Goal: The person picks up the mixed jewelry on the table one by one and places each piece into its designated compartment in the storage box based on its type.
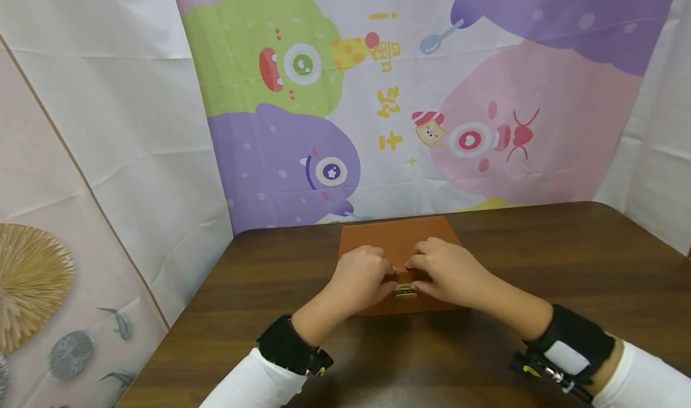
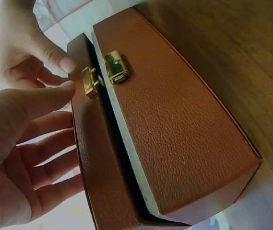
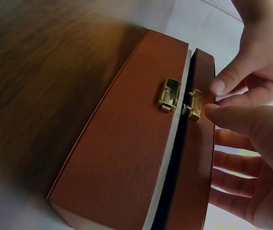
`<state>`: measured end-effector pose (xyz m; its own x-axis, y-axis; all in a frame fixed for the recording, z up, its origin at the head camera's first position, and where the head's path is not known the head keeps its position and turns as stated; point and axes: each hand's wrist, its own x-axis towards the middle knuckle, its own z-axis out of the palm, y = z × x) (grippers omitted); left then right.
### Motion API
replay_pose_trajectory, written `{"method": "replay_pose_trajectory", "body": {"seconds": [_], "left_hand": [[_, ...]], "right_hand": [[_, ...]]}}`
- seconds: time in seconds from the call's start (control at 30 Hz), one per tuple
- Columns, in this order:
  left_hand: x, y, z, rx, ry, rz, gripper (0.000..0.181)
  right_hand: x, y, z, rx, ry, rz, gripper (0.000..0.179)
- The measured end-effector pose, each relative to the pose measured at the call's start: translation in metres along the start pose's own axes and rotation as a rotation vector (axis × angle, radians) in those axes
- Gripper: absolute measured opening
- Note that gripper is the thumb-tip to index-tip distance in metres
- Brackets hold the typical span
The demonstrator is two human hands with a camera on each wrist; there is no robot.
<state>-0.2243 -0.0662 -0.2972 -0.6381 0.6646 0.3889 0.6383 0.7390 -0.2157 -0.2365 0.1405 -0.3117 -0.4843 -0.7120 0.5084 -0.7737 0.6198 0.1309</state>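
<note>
A brown leather-look box (image 2: 189, 124) sits on the table with its lid (image 2: 98, 163) slightly raised. A dark gap and a pale rim show between lid and body in both wrist views. The brass clasp (image 3: 170, 93) at the middle of the front is unfastened, its two halves apart. My left hand (image 1: 363, 279) grips the lid's front edge left of the clasp, thumb on the front face and fingers over the top. Likewise, my right hand (image 1: 448, 270) holds the edge just right of the clasp. The box's inside is hidden.
The dark wooden table (image 1: 291, 270) extends to both sides of the box. Behind it hangs a cloth (image 1: 399, 180) printed with cartoon monsters. White curtain fabric (image 1: 156, 126) hangs at the left. Each wrist wears a black strap (image 1: 288, 342) with a small camera.
</note>
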Motion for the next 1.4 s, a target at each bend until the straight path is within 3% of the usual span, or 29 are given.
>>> {"method": "replay_pose_trajectory", "body": {"seconds": [0.27,0.5,0.83,1.17,1.4], "left_hand": [[0.004,0.000,0.003,0.041,-0.019,-0.059,0.014],[0.005,-0.002,0.004,0.052,0.011,-0.059,0.021],[0.007,0.000,0.008,0.071,-0.023,-0.074,0.020],[0.011,0.002,0.009,0.092,-0.024,-0.058,0.022],[0.011,0.003,0.010,0.107,-0.043,-0.061,0.022]], "right_hand": [[0.006,-0.003,0.010,-0.035,0.013,-0.011,0.024],[0.014,-0.005,0.010,-0.036,0.006,0.013,0.023],[0.013,-0.008,0.010,-0.074,-0.003,0.005,0.026],[0.009,-0.007,0.013,-0.025,-0.004,0.075,0.031],[0.006,-0.012,0.017,-0.077,0.020,0.085,0.025]]}}
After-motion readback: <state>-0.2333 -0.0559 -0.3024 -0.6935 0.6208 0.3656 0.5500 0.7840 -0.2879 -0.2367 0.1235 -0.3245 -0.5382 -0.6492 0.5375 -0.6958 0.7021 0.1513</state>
